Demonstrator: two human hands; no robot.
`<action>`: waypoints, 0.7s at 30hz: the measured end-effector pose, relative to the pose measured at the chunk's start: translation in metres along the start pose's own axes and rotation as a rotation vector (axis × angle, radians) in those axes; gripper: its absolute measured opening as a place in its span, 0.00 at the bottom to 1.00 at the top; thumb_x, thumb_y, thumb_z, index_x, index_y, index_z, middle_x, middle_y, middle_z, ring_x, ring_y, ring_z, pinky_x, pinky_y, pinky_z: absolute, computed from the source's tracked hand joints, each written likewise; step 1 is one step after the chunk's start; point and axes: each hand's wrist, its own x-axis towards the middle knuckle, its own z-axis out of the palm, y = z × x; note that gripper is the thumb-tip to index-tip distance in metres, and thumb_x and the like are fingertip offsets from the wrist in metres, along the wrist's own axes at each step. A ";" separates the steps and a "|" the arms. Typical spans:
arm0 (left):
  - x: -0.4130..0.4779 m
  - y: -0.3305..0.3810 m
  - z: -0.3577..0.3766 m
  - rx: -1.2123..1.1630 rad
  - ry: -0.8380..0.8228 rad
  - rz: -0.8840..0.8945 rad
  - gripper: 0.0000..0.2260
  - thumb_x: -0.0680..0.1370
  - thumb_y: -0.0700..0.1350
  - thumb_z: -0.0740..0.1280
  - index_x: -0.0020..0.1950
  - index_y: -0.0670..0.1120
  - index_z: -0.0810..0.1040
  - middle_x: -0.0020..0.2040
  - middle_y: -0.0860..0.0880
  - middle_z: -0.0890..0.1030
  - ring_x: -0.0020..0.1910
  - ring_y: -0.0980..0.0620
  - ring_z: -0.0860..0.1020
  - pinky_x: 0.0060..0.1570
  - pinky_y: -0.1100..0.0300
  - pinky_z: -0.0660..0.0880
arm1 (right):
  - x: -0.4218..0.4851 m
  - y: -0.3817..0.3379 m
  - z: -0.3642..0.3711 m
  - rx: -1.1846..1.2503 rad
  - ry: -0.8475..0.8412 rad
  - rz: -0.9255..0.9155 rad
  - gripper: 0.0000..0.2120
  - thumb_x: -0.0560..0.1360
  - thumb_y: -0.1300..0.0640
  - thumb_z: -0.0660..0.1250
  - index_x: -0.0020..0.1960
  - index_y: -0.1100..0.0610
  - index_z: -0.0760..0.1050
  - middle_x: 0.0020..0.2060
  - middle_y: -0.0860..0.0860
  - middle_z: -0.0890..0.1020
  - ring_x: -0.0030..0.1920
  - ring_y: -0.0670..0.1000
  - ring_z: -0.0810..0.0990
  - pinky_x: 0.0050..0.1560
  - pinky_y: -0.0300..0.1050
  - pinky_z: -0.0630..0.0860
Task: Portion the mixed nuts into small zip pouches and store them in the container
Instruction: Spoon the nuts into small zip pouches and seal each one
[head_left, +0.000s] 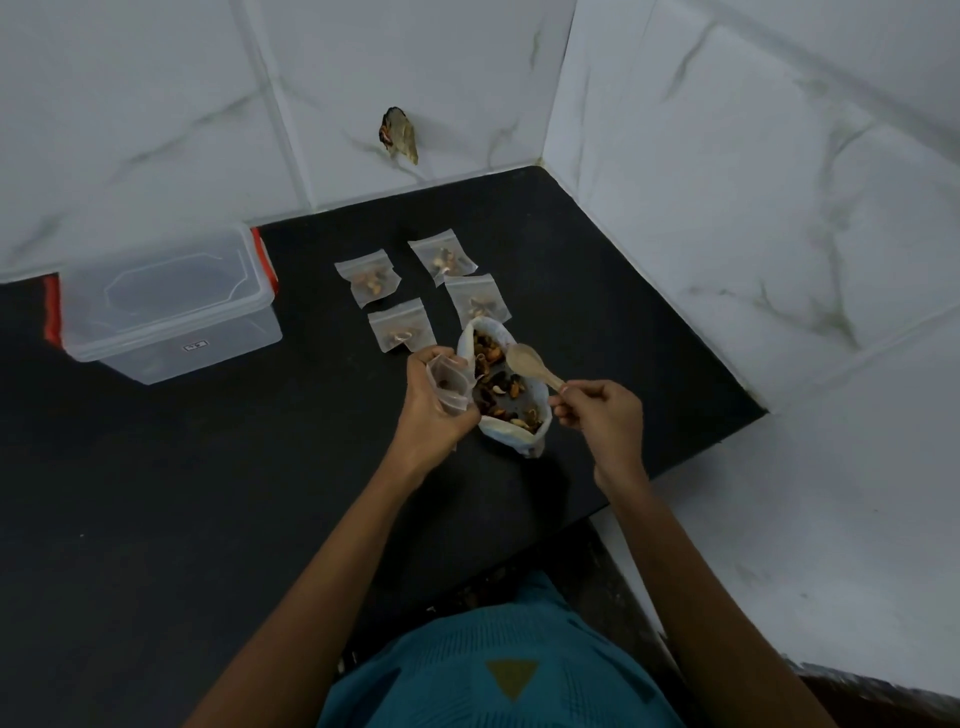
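Right, far left on the black worktop (156, 493): clear plastic container (171, 312), lid on, red latches (51, 317) at both ends, small label (196, 344) on the front wall. It sits well apart from everything else.

Centre, further back: four small zip pouches (401, 326) lie flat in a loose two-by-two cluster, each with a few nuts inside. They are the back-left pouch (368, 278), back-right pouch (443, 257), front-left pouch (the one marked above) and front-right pouch (478, 299). The front-right pouch meets the far rim of the nut bag; cannot tell if it touches or sits behind.

Next, left hand (436, 410): fingers curled round a fifth pouch (449, 387), held off the worktop, mouth turned toward the bag. Something dark inside it, too small to tell how much.

Just right of that hand: white bag of mixed nuts (506, 400), top rolled open, standing on the worktop, dark and pale nuts visible.

Pale spoon (524, 359): bowl hovers over the far half of the bag, handle runs down-right. Bowl looks empty from here.

Then right hand (597, 410): fingers pinch the end of the spoon handle, hand just beside the bag's right edge.

Walls: white marbled tiles (727, 182). A small brownish object (399, 135) sits on the back wall above the pouches; cannot tell what it is. Teal shirt (493, 675) at the bottom.
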 end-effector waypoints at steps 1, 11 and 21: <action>-0.001 -0.001 -0.001 0.009 0.004 0.006 0.26 0.71 0.30 0.67 0.60 0.51 0.60 0.60 0.48 0.68 0.51 0.61 0.70 0.38 0.78 0.71 | 0.004 0.006 0.004 -0.075 0.002 -0.018 0.03 0.73 0.66 0.66 0.46 0.64 0.76 0.33 0.54 0.81 0.33 0.47 0.79 0.34 0.35 0.76; -0.004 -0.007 -0.002 0.058 0.054 0.080 0.26 0.70 0.31 0.68 0.60 0.49 0.60 0.60 0.45 0.70 0.52 0.63 0.71 0.49 0.73 0.71 | 0.015 0.034 0.032 -0.452 -0.017 -0.200 0.04 0.72 0.63 0.67 0.39 0.58 0.73 0.40 0.53 0.77 0.38 0.46 0.75 0.35 0.33 0.70; -0.005 -0.007 0.001 0.055 0.027 0.095 0.26 0.70 0.29 0.68 0.59 0.48 0.60 0.57 0.47 0.70 0.48 0.72 0.71 0.46 0.78 0.69 | 0.022 0.041 0.030 -0.636 -0.015 -0.251 0.04 0.72 0.60 0.69 0.43 0.59 0.75 0.45 0.53 0.76 0.44 0.49 0.76 0.44 0.44 0.77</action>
